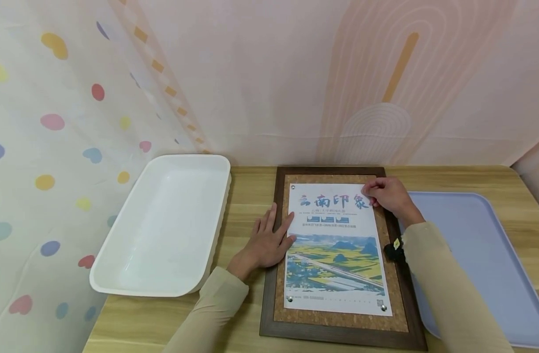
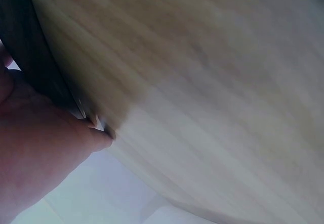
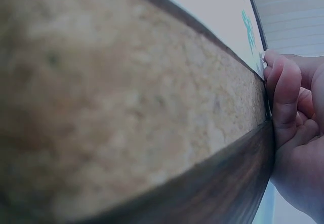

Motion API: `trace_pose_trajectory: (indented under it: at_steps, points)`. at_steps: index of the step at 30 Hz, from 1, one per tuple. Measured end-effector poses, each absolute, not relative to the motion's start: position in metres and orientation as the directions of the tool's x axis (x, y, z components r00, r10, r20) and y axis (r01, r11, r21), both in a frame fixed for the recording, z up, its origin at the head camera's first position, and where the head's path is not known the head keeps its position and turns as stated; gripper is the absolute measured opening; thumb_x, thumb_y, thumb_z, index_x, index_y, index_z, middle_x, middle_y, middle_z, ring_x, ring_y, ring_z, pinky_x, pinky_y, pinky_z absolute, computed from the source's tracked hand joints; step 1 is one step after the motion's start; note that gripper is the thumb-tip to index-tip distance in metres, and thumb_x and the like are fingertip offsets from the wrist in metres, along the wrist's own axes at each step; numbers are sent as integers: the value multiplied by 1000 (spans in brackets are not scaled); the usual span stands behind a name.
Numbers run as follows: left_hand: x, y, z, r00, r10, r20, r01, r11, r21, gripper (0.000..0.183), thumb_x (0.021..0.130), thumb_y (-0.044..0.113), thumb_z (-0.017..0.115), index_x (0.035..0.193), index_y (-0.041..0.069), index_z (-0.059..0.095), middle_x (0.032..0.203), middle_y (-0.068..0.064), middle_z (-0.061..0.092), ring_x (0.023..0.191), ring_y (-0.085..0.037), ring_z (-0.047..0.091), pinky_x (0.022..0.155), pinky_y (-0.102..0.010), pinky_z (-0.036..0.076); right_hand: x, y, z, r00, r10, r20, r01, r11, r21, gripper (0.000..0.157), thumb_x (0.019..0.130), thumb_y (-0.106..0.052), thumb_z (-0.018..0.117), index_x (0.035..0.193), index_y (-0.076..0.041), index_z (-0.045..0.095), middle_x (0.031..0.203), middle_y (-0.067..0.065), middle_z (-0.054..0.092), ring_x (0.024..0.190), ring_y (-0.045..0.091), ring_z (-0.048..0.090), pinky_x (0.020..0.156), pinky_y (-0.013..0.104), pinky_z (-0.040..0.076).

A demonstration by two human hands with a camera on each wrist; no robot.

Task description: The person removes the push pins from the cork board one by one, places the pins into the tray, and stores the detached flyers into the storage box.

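Note:
A printed poster with a landscape picture lies on a cork board in a dark wooden frame. Silver pushpins sit in its top left, bottom left and bottom right corners, one being the lower right pushpin. At the top right corner my right hand pinches a small pin, mostly hidden by the fingertips; a pale glint of the pin shows in the right wrist view. My left hand rests with spread fingers across the frame's left side, fingertips on the poster's edge.
A deep white tray stands on the wooden table to the left. On the right lies a flat pale blue tray, partly under the right forearm. A patterned cloth wall rises behind the table.

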State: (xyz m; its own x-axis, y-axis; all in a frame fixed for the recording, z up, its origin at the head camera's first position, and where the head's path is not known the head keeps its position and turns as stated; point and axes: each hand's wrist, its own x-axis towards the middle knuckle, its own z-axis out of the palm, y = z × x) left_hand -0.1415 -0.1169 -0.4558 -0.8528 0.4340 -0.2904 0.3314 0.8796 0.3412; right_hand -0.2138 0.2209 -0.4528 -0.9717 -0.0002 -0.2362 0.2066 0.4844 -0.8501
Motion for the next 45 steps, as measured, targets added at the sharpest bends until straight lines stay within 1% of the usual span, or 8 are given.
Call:
trace_pose_trajectory:
  at_steps: [3,9,14,20,27,35,41,45]
  points:
    - [-141,-118,-457,-854,436,-285,327,875,358,63,106,47,33,161,26,11,165,-16,-14,153,-37,-4,120,-59,3,-213,220,-455,-972,2,-236,208,486,-849,21,102,-17,56,108,2,65,81,7,62,68,16,56,62,24,52]
    - [-144,-119,-460,-858,427,-286,311,874,372,62,106,49,31,161,29,9,164,-13,-18,153,-33,-8,120,-58,1,-215,220,-456,-976,-3,-219,189,491,-851,23,103,-18,54,110,1,65,82,7,62,69,17,56,63,24,51]
    - [-146,-119,-462,-857,426,-290,313,878,363,63,106,50,30,161,29,7,164,-12,-18,153,-33,-8,120,-59,1,-215,222,-456,-981,-5,-194,168,477,-863,24,103,-18,54,111,2,66,86,11,62,69,16,56,62,25,52]
    - [-149,-118,-460,-856,438,-274,327,870,370,63,106,46,33,161,25,11,165,-17,-15,153,-37,-5,119,-60,2,-212,227,-452,-981,-20,-192,165,427,-889,26,104,-17,52,114,5,63,94,13,62,69,12,57,64,23,53]
    - [-154,-115,-462,-854,427,-296,314,878,361,63,106,49,30,161,30,6,164,-12,-20,153,-32,-9,120,-57,0,-208,232,-441,-983,-46,-179,143,427,-893,28,103,-19,56,116,5,63,90,11,62,68,13,56,62,25,53]
    - [-156,-113,-461,-854,438,-280,328,872,362,63,106,47,32,161,26,11,165,-17,-14,153,-36,-4,119,-59,4,-198,240,-434,-984,-76,-160,110,441,-890,32,103,-24,56,117,4,62,88,10,61,65,14,54,60,29,52]
    - [-155,-113,-466,-852,442,-280,336,873,354,62,106,48,31,161,26,11,165,-17,-13,153,-36,-3,119,-60,5,-189,246,-435,-983,-91,-162,106,442,-891,33,103,-27,55,117,3,60,89,9,62,65,15,53,60,31,50]
    - [-158,-112,-467,-854,441,-277,337,873,351,62,106,49,30,161,27,11,165,-16,-14,153,-36,-4,120,-59,4,-185,250,-433,-984,-101,-144,85,443,-892,33,104,-25,53,116,4,60,91,11,61,66,15,53,61,32,50]
